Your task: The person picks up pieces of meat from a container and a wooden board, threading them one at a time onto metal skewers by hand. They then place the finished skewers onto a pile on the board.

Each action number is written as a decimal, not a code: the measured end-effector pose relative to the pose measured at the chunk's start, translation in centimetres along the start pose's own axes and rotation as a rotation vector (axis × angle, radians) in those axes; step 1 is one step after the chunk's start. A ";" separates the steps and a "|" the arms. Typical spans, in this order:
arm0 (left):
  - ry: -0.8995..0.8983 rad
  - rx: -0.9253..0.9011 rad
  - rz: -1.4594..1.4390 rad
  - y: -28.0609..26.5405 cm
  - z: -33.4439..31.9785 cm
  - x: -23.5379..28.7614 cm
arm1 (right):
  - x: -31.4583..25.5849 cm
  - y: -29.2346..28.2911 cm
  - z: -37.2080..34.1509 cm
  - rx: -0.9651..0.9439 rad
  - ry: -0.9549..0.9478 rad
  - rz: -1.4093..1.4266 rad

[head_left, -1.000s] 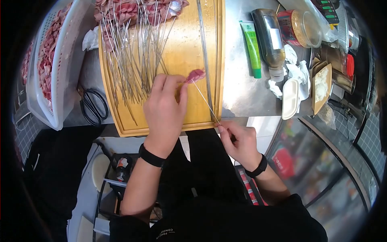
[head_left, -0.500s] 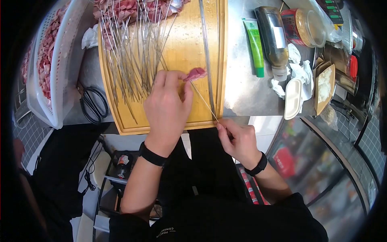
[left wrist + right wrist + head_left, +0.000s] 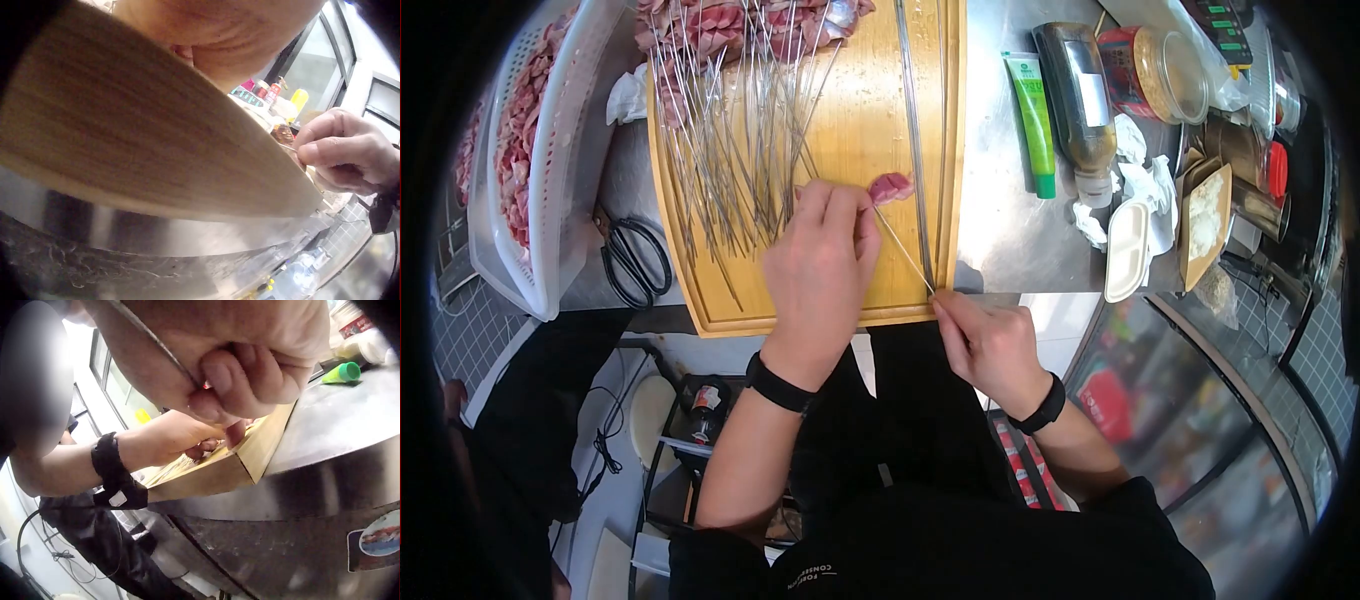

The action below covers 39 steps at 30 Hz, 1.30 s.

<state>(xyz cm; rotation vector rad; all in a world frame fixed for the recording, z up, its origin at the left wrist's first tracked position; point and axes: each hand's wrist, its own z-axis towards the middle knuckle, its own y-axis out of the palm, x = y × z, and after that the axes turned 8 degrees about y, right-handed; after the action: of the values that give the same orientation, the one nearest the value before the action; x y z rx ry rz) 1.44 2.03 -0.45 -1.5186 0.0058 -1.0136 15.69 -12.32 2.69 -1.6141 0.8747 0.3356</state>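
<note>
In the head view my left hand [image 3: 825,270] pinches a small piece of raw red meat [image 3: 892,188] over the wooden cutting board [image 3: 855,140]. A thin metal skewer [image 3: 907,252] runs slantwise from the meat to my right hand [image 3: 995,345], which grips it between thumb and fingers at the board's near edge. The right wrist view shows the skewer passing through the curled fingers [image 3: 250,375]. My left fingertips hide where skewer and meat meet. Many loose skewers [image 3: 730,150] lie fanned on the board's left side, their far ends over a pile of meat [image 3: 750,25].
A white basket [image 3: 550,270] of meat stands left, with black-handled scissors [image 3: 635,262] beside the board. To the right are a green tube [image 3: 1032,125], a dark bottle [image 3: 1080,100], a jar [image 3: 1150,75], crumpled tissue [image 3: 1145,185] and a white tray [image 3: 1127,250]. More skewers [image 3: 915,150] lie along the board's right side.
My right hand has moved a little up and left toward the meat, so less of the skewer shows between the hands. The left hand keeps its pinch on the meat, nearly still.
</note>
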 end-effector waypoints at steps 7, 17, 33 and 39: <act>0.008 -0.022 -0.133 0.0 -0.9 0.6 | -1.1 0.4 2.4 0.024 0.039 -0.033; -0.190 0.345 0.035 -16.5 1.0 -5.6 | -2.0 0.1 0.5 0.109 0.173 0.322; -0.075 -0.055 0.408 -24.8 4.7 -15.5 | -1.9 0.3 -0.5 0.164 0.186 0.423; -0.127 0.285 -0.126 -24.6 4.1 -11.7 | -1.7 0.4 -0.8 0.181 0.172 0.432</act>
<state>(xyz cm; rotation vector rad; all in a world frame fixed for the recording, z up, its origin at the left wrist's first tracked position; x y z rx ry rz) -16.45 17.87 13.24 -1.3308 -0.3155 -0.9698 14.08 -12.47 3.69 -1.2925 1.3507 0.4081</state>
